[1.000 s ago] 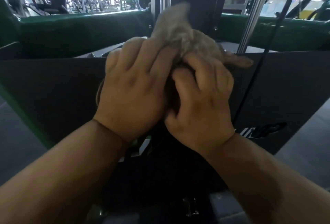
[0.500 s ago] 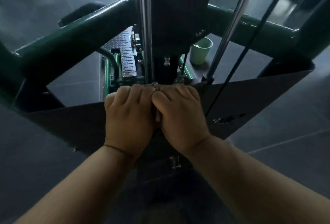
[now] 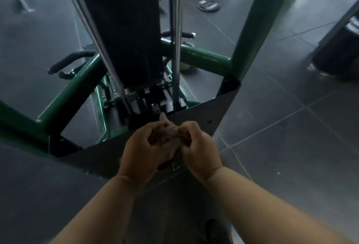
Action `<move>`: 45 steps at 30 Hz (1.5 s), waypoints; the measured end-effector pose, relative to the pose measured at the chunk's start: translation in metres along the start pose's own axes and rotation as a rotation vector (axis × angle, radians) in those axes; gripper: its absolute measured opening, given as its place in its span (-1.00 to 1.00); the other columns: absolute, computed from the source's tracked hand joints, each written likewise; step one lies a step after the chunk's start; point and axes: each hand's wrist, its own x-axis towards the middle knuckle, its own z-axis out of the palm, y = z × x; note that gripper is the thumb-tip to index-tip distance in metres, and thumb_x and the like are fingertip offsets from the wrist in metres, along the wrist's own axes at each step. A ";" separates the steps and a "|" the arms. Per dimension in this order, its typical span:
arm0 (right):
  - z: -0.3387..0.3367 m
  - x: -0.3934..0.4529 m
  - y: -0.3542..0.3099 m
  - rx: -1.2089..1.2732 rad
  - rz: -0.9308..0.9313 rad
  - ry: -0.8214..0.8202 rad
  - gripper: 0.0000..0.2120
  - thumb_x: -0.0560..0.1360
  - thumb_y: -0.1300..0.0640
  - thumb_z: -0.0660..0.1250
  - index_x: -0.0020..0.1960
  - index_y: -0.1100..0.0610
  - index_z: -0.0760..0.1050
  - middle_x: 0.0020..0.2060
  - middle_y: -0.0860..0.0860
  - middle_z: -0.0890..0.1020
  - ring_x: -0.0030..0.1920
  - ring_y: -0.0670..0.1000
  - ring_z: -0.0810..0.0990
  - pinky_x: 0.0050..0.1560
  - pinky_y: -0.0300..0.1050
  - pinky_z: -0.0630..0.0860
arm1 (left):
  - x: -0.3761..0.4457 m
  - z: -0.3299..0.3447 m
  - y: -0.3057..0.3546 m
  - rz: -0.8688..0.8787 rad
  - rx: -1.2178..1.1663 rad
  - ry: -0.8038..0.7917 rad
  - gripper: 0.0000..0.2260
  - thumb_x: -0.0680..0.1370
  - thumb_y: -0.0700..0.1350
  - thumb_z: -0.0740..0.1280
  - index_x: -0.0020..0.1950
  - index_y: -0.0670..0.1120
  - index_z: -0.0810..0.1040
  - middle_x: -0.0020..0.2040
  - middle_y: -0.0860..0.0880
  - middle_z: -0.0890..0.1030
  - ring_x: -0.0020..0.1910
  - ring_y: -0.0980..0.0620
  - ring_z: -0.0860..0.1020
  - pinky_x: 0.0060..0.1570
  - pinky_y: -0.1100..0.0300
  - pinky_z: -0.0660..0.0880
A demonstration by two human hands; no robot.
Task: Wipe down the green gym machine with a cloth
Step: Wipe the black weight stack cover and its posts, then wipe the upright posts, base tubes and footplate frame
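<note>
The cloth (image 3: 165,136) bunched between your hands looks like soft, fuzzy brown fabric. The machine frame (image 3: 196,59) is glossy green painted metal tubing, and its guide rods (image 3: 177,49) are bright polished steel. The shroud plate (image 3: 211,111) is matt grey sheet metal. The floor (image 3: 291,146) is smooth dark tile with a dull sheen.

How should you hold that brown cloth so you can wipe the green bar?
The cloth is bunched between the left hand and right hand. Probably best to grip the bunched middle from above with one hand, leaving a loose flap underneath to press against the green bar.
</note>
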 end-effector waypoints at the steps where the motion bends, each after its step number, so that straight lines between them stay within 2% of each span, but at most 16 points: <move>1: -0.017 -0.005 0.000 0.019 0.057 0.017 -0.79 0.57 -0.02 0.41 0.17 -0.11 0.48 -0.13 -0.09 0.66 -0.15 -0.05 0.60 -0.13 -0.06 0.54 | -0.001 0.007 0.009 -0.016 -0.007 -0.020 -0.71 0.52 -0.06 0.54 0.15 0.25 0.61 0.03 0.34 0.69 0.03 0.29 0.67 0.01 0.38 0.57; 3: -0.052 -0.009 0.001 0.036 0.110 0.071 -0.65 0.53 0.13 0.42 0.27 -0.16 0.54 -0.01 -0.14 0.70 -0.02 -0.11 0.63 0.02 -0.20 0.55 | 0.003 0.022 0.022 -0.005 0.068 -0.043 -0.61 0.55 -0.16 0.51 0.22 0.29 0.61 0.10 0.31 0.69 0.10 0.30 0.65 0.15 0.26 0.57; 6: -0.099 -0.003 0.013 0.009 0.134 0.145 -0.53 0.45 0.30 0.38 0.25 -0.12 0.65 0.12 -0.19 0.70 0.12 -0.16 0.63 0.22 -0.31 0.51 | 0.014 0.048 0.045 0.019 0.219 -0.075 -0.50 0.50 -0.29 0.43 0.31 0.22 0.62 0.18 0.30 0.66 0.19 0.33 0.59 0.29 0.27 0.51; 8: -0.127 0.006 0.025 0.007 0.154 0.183 -0.55 0.43 0.31 0.36 0.20 -0.10 0.66 0.09 -0.16 0.70 0.11 -0.11 0.64 0.22 -0.23 0.54 | 0.026 0.068 0.059 0.048 0.278 -0.091 -0.50 0.48 -0.31 0.43 0.32 0.15 0.64 0.19 0.26 0.66 0.20 0.33 0.58 0.32 0.30 0.48; 10: -0.154 0.018 0.040 0.019 0.170 0.217 -0.58 0.42 0.31 0.36 0.14 -0.10 0.65 0.03 -0.17 0.69 0.04 -0.10 0.64 0.15 -0.19 0.56 | 0.038 0.090 0.071 0.067 0.287 -0.081 -0.55 0.50 -0.31 0.45 0.31 0.10 0.66 0.18 0.23 0.67 0.20 0.28 0.61 0.35 0.20 0.51; 13: -0.192 0.038 0.064 0.058 0.186 0.211 -0.60 0.44 0.32 0.39 0.08 -0.16 0.55 -0.08 -0.27 0.61 -0.06 -0.19 0.56 0.02 -0.42 0.44 | 0.058 0.126 0.086 0.014 0.254 -0.070 -0.64 0.56 -0.27 0.46 0.29 0.05 0.67 0.17 0.18 0.70 0.17 0.27 0.64 0.35 0.08 0.56; 18: -0.241 0.078 0.104 0.114 0.261 0.106 -0.74 0.47 0.21 0.38 0.06 -0.10 0.55 -0.06 -0.13 0.69 -0.06 -0.05 0.64 0.01 -0.09 0.56 | 0.084 0.180 0.111 -0.099 0.228 -0.028 -0.73 0.60 -0.19 0.46 0.27 0.06 0.67 0.11 0.18 0.70 0.13 0.22 0.66 0.33 0.06 0.58; 22: -0.263 0.110 0.124 0.196 0.309 0.080 -0.78 0.50 0.15 0.36 0.03 -0.17 0.50 -0.18 -0.09 0.67 -0.15 -0.01 0.66 -0.05 0.05 0.63 | 0.104 0.204 0.129 -0.140 0.232 -0.010 -0.76 0.62 -0.19 0.44 0.25 0.04 0.66 0.05 0.20 0.68 0.07 0.27 0.64 0.26 0.17 0.58; 25: -0.269 0.131 0.132 0.243 0.366 0.089 -0.86 0.49 0.03 0.34 0.01 -0.18 0.50 -0.19 -0.08 0.68 -0.15 0.01 0.67 -0.04 0.15 0.65 | 0.122 0.208 0.135 -0.173 0.280 -0.039 -0.74 0.63 -0.12 0.43 0.32 0.05 0.63 0.11 0.15 0.69 0.09 0.23 0.64 0.09 0.35 0.52; 29: -0.277 0.163 0.133 0.230 0.377 0.159 -0.92 0.51 0.03 0.36 -0.06 -0.03 0.46 -0.28 -0.03 0.63 -0.22 0.06 0.64 -0.10 0.17 0.62 | 0.156 0.201 0.130 -0.202 0.383 -0.088 -0.71 0.63 -0.11 0.43 0.35 0.02 0.62 0.16 0.07 0.70 0.13 0.12 0.64 0.21 0.15 0.56; 31: -0.283 0.181 0.132 0.248 0.373 0.179 -0.91 0.51 -0.02 0.35 -0.05 -0.06 0.45 -0.27 -0.02 0.64 -0.21 0.09 0.65 -0.11 0.19 0.63 | 0.174 0.199 0.128 -0.206 0.402 -0.112 -0.71 0.63 -0.12 0.42 0.36 0.00 0.62 0.17 0.05 0.70 0.16 0.08 0.65 0.24 0.13 0.55; 34: -0.293 0.196 0.129 0.284 0.393 0.182 -0.77 0.45 -0.18 0.33 0.03 -0.11 0.45 -0.26 0.01 0.67 -0.22 0.11 0.68 -0.14 0.20 0.64 | 0.192 0.201 0.133 -0.221 0.407 -0.145 -0.71 0.65 -0.10 0.40 0.38 -0.01 0.60 0.20 0.04 0.69 0.14 0.09 0.65 0.22 0.16 0.55; 36: -0.304 0.202 0.121 0.344 0.422 0.172 -0.71 0.44 -0.23 0.34 0.00 -0.05 0.47 -0.27 0.02 0.69 -0.27 0.00 0.65 -0.20 0.07 0.62 | 0.196 0.201 0.137 -0.239 0.411 -0.158 -0.69 0.65 -0.07 0.40 0.39 0.00 0.59 0.20 0.04 0.70 0.11 0.10 0.65 0.21 0.13 0.57; 38: -0.312 0.209 0.120 0.376 0.430 0.161 -0.67 0.43 -0.27 0.33 -0.03 -0.04 0.48 -0.26 0.04 0.70 -0.27 0.01 0.65 -0.23 0.07 0.58 | 0.198 0.200 0.143 -0.262 0.405 -0.161 -0.68 0.64 -0.04 0.41 0.40 0.01 0.58 0.16 0.06 0.69 0.10 0.11 0.65 0.21 0.10 0.59; 42: -0.321 0.235 0.128 0.350 0.436 0.161 -0.84 0.53 -0.14 0.36 -0.02 -0.07 0.48 -0.18 -0.02 0.70 -0.15 0.08 0.68 -0.14 0.15 0.65 | 0.203 0.199 0.150 -0.298 0.387 -0.143 -0.69 0.64 -0.03 0.40 0.39 0.00 0.58 0.10 0.11 0.67 0.08 0.13 0.65 0.21 0.04 0.62; 45: -0.325 0.254 0.128 0.375 0.410 0.079 -0.86 0.56 -0.09 0.36 0.00 -0.06 0.47 -0.16 0.04 0.69 -0.17 0.10 0.68 -0.21 0.12 0.65 | 0.206 0.205 0.157 -0.331 0.342 -0.077 -0.69 0.64 -0.03 0.40 0.39 0.01 0.59 0.10 0.13 0.66 0.09 0.15 0.63 0.18 0.14 0.58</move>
